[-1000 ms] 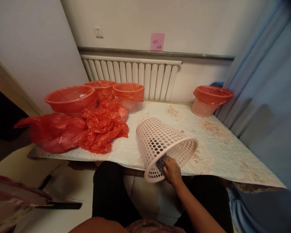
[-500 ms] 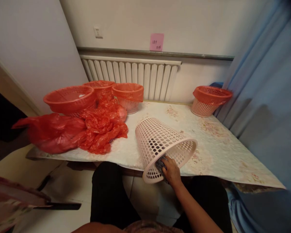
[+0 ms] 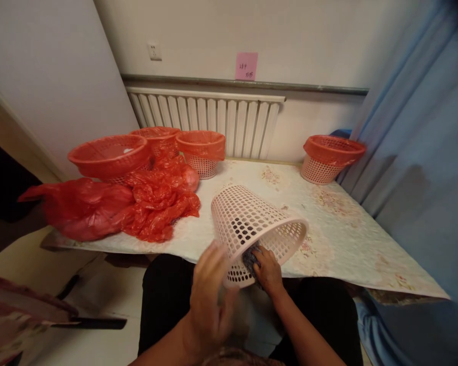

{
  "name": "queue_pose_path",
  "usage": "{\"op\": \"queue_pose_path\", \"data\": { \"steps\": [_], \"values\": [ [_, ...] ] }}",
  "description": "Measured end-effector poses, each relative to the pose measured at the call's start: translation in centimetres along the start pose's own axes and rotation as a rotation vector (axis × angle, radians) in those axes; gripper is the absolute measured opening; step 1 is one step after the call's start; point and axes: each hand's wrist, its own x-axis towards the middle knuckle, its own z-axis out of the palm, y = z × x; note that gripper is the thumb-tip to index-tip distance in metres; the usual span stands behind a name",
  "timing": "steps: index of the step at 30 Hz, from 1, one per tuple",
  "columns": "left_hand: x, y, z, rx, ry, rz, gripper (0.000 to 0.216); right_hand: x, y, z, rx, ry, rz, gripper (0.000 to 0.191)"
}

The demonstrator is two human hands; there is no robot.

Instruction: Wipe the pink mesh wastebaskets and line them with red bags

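Observation:
A pale pink perforated plastic wastebasket (image 3: 248,208) lies on its side on the table, its mouth tilted towards me over the front edge. My right hand (image 3: 267,269) is closed around a dark grey cloth (image 3: 251,258) just inside the basket's rim. Part of that cloth is hidden by my fingers and the basket wall. My left hand (image 3: 209,292) is raised at the near left of the rim, blurred by motion, fingers stretched out with nothing in them. Whether it touches the rim I cannot tell.
Several baskets lined with red bags stand at the back left, one of them a wide basket (image 3: 109,155). Crumpled red plastic bags (image 3: 156,203) lie before them. Another lined basket (image 3: 330,158) stands back right beside a blue curtain (image 3: 412,152). A floral cloth covers the table (image 3: 351,244).
My left hand has come up into view from below, beside the basket's rim. The basket and my right hand with the cloth have shifted very slightly left.

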Motion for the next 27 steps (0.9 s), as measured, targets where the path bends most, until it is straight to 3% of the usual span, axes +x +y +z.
{"op": "queue_pose_path", "data": {
  "steps": [3, 6, 9, 11, 16, 21, 24, 27],
  "values": [
    [-1.3, -3.3, 1.7, 0.064, -0.061, -0.158, 0.060, 0.0, 0.0, 0.0, 0.000, 0.001, -0.003, 0.043],
    [-4.4, -6.1, 3.1, 0.001, -0.223, -0.386, 0.051, -0.1, -0.1, 0.1, 0.010, 0.008, -0.003, 0.042],
    [-7.2, -6.8, 3.9, -0.232, -0.464, -0.546, 0.030, -0.2, -0.1, 0.2, 0.029, 0.014, 0.007, 0.043],
    [-8.3, -6.4, 4.4, -0.339, -0.539, -0.596, 0.026, -0.2, -0.1, 0.3, 0.056, 0.028, 0.026, 0.043],
    [-8.9, -5.8, 5.8, -0.443, -0.562, -0.664, 0.025, 0.6, -1.1, -0.3, 0.294, 0.051, 0.132, 0.043],
    [-8.5, -6.3, 6.6, -0.432, -0.516, -0.617, 0.023, 1.5, -6.3, -1.7, 0.785, -0.009, 0.324, 0.043],
    [-8.4, -6.7, 6.5, -0.392, -0.481, -0.595, 0.022, 1.5, -8.6, -2.3, 0.771, -0.030, 0.131, 0.046],
    [-8.4, -7.1, 6.2, -0.373, -0.434, -0.598, 0.022, 1.4, -7.8, -2.4, 0.491, -0.109, -0.080, 0.049]
  ]
}}
